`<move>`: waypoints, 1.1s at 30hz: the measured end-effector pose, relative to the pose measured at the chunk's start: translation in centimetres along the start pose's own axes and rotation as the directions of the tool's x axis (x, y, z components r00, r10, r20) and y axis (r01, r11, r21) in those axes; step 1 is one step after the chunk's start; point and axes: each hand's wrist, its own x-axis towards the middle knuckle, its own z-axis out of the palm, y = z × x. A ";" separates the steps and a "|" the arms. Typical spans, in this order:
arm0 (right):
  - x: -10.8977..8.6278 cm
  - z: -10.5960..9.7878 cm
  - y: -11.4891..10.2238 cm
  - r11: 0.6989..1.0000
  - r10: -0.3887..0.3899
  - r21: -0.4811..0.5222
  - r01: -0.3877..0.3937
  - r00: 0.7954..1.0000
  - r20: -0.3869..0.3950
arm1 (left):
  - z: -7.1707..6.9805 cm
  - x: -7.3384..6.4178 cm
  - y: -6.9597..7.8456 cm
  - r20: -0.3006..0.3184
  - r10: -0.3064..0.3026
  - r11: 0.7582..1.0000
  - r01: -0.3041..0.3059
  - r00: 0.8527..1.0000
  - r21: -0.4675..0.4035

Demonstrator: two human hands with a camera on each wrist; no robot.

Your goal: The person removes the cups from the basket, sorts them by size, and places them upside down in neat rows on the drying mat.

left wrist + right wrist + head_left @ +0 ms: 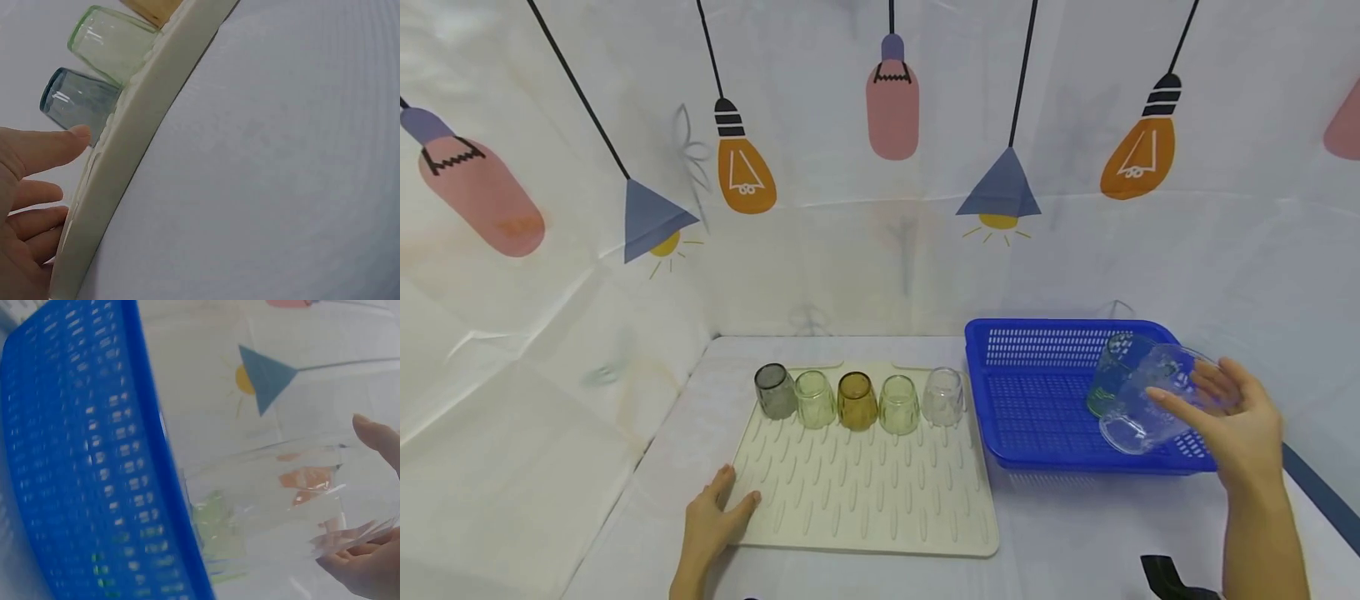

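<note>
My right hand (pixel 1243 417) grips a large clear glass vessel (pixel 1142 417), tilted over the right end of a blue basket (pixel 1022 458). Thumb and fingers lie on opposite sides of it in the right wrist view. Behind it, a green-tinted glass (pixel 1108 375) stands in the basket, partly hidden. My left hand (pixel 711 517) rests at the left edge of a cream drying mat (pixel 865 508), its thumb over the mat and fingers loosely bent along the edge. A row of upturned glasses lines the mat's back: grey (pixel 775 392), pale green (pixel 815 400), amber (pixel 857 402), another green (pixel 898 406) and clear (pixel 943 397).
A white cloth (pixel 1052 533) covers the table under mat and basket. Behind hangs a white curtain (pixel 820 267) printed with lamps. A black curved object (pixel 1172 579) shows at the front right, near my right forearm.
</note>
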 end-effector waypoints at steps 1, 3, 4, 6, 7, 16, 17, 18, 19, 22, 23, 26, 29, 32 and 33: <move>-0.1 0.1 -0.2 1.000 -0.023 0.010 0.022 1.000 0.020 | 0.1 0.0 0.1 -0.027 0.014 1.000 -0.013 1.000 0.002; -0.3 0.6 -0.7 0.997 -0.066 0.048 0.063 0.996 0.053 | 0.3 0.0 0.4 -0.083 0.050 0.999 -0.049 0.995 0.003; -0.4 0.8 -0.9 0.995 -0.085 0.060 0.081 0.994 0.063 | 0.5 0.0 0.5 -0.115 0.067 0.998 -0.067 0.991 0.004; -0.5 1.3 -1.3 0.984 -0.119 0.140 0.106 0.989 0.088 | 0.7 0.2 0.9 -0.160 0.091 0.996 -0.091 0.983 0.002; -0.6 1.5 -1.5 0.975 -0.134 0.188 0.114 0.986 0.102 | 0.7 0.2 1.3 -0.171 0.101 0.995 -0.103 0.980 -0.002; -1.7 3.6 -3.6 0.921 -0.258 0.349 0.173 0.942 0.216 | 0.0 0.6 6.1 -0.137 0.189 0.960 -0.213 0.972 -0.182; -1.8 4.0 -3.9 0.914 -0.273 0.363 0.180 0.935 0.224 | -0.1 0.6 6.8 -0.133 0.209 0.950 -0.233 0.969 -0.206; -1.9 4.3 -4.1 0.904 -0.291 0.383 0.188 0.928 0.233 | -0.1 0.7 7.4 -0.127 0.233 0.937 -0.258 0.964 -0.236; -2.1 4.7 -4.4 0.892 -0.311 0.406 0.196 0.919 0.241 | -0.2 0.7 8.1 -0.123 0.256 0.925 -0.280 0.959 -0.258; -2.6 5.7 -5.1 0.871 -0.359 0.438 0.222 0.896 0.261 | 0.0 0.7 10.1 -0.112 0.332 0.888 -0.350 0.937 -0.297; -2.7 6.1 -5.4 0.867 -0.372 0.443 0.229 0.888 0.269 | 0.1 0.8 10.7 -0.108 0.357 0.873 -0.373 0.928 -0.315; -3.2 7.0 -6.1 0.876 -0.400 0.403 0.266 0.867 0.297 | 0.5 0.9 12.4 -0.101 0.436 0.826 -0.442 0.894 -0.351; -3.7 8.0 -6.7 0.871 -0.430 0.394 0.293 0.843 0.323 | 1.0 1.2 14.1 -0.089 0.501 0.778 -0.493 0.861 -0.390; -4.1 9.0 -7.2 0.847 -0.473 0.430 0.313 0.812 0.341 | 1.5 1.6 15.5 -0.071 0.553 0.739 -0.528 0.830 -0.419; -4.3 9.4 -7.3 0.836 -0.487 0.452 0.312 0.802 0.347 | 1.6 1.6 16.0 -0.064 0.566 0.730 -0.535 0.822 -0.425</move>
